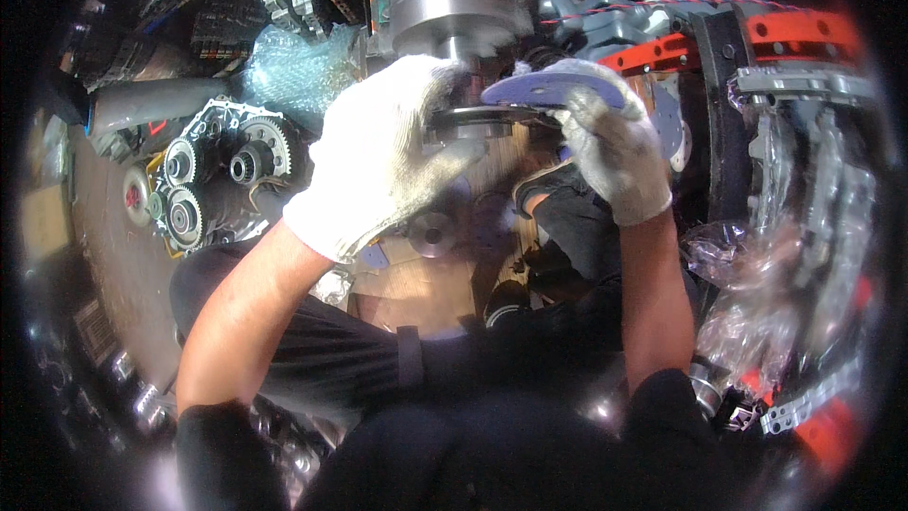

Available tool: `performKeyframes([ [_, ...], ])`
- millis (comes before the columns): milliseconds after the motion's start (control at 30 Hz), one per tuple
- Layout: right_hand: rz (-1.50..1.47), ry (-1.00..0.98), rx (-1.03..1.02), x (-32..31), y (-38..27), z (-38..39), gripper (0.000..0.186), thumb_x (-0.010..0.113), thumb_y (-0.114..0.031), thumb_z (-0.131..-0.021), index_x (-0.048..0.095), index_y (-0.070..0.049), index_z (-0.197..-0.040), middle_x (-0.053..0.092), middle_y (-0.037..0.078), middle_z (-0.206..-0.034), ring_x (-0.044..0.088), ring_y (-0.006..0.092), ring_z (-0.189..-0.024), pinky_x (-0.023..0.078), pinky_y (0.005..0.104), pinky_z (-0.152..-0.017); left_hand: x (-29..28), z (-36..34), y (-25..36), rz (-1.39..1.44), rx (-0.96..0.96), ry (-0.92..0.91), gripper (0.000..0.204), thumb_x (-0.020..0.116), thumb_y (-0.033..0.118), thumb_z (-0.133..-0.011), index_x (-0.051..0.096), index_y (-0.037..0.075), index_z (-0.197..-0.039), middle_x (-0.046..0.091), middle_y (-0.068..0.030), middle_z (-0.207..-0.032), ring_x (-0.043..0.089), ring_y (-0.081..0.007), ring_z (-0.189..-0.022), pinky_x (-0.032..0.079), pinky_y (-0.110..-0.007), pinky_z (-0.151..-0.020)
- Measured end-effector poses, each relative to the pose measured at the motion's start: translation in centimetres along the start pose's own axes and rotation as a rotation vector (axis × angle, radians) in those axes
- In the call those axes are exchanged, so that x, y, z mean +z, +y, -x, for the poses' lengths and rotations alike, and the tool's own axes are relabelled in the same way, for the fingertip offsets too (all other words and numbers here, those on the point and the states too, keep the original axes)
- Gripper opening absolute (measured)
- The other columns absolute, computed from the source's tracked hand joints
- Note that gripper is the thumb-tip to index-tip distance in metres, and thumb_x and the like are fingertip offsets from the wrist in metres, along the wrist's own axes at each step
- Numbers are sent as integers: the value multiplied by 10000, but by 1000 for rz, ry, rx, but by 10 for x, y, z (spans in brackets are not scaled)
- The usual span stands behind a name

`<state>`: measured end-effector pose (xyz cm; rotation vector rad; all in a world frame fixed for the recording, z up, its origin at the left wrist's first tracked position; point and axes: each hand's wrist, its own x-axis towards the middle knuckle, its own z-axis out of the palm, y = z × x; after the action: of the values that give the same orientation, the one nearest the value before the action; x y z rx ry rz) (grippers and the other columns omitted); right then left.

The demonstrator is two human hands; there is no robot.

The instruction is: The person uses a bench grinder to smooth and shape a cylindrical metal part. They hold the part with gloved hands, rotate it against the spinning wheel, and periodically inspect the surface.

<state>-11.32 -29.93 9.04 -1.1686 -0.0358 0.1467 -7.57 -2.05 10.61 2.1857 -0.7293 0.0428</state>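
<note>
Black shirt (pixel 492 459) foremost, left hand (pixel 374 151) holds a dark wheel (pixel 492 116), right hand (pixel 619 151) pinches a purple disc (pixel 539 91) jutting left.

- Brown floor (pixel 123 293) showed along the left side.
- Red metalwork (pixel 804 35) crossed the upper right.
- Bright light glinted on clear plastic (pixel 747 308) at the right.

Beyond the gear assembly (pixel 244 167), clear bubble wrap (pixel 298 64) sits bunched up, with a thick grey pipe (pixel 156 106) lying farther left. A round piece with a red centre (pixel 135 195) is just left of the gear assembly. Well to its right are a dark bar (pixel 722 114), a red perforated strip (pixel 804 35), grey metal parts (pixel 825 199) and crumpled clear plastic (pixel 721 251).
</note>
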Motion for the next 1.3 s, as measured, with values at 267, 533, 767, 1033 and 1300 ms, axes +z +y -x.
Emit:
performKeyframes([
  [267,50,-173,125,2,9,-12,831,816,-483,-952,548,76,-1506,638,223,-1479,604,336,-1410,443,470,-1243,0,-3,-8,232,54,-59,623,897,69,-796,696,86,-1385,744,-151,-1289,739,-290,-1191,599,-419,-1035],
  [533,345,34,311,2,-46,-19,741,802,-76,-796,582,60,-1491,626,161,-1513,609,269,-1393,469,391,-1208,0,-3,-13,-98,282,-16,581,889,134,-808,703,94,-1357,733,-167,-1200,712,-390,-1090,575,-482,-977],
  [767,1231,-303,-385,36,-43,-11,513,873,-76,-828,725,-20,-1316,746,165,-1308,726,312,-1212,572,406,-1049,0,-8,-6,-98,248,-63,562,880,124,-795,704,84,-1328,731,-177,-1189,704,-392,-1075,567,-485,-970],
  [1033,1401,-280,-203,41,-51,-13,416,820,-91,-878,720,-24,-1277,773,175,-1209,764,347,-1114,605,407,-961,13,-17,9,-169,319,-20,318,740,94,-864,697,37,-1174,719,-162,-1013,716,-365,-949,591,-461,-814],
  [1300,1357,-247,-238,38,-41,-12,407,809,-89,-899,716,-18,-1289,775,190,-1194,779,333,-1069,619,397,-917,10,-12,8,-164,209,-116,609,884,116,-775,684,75,-1349,733,-170,-1142,706,-392,-1037,575,-479,-940],
])
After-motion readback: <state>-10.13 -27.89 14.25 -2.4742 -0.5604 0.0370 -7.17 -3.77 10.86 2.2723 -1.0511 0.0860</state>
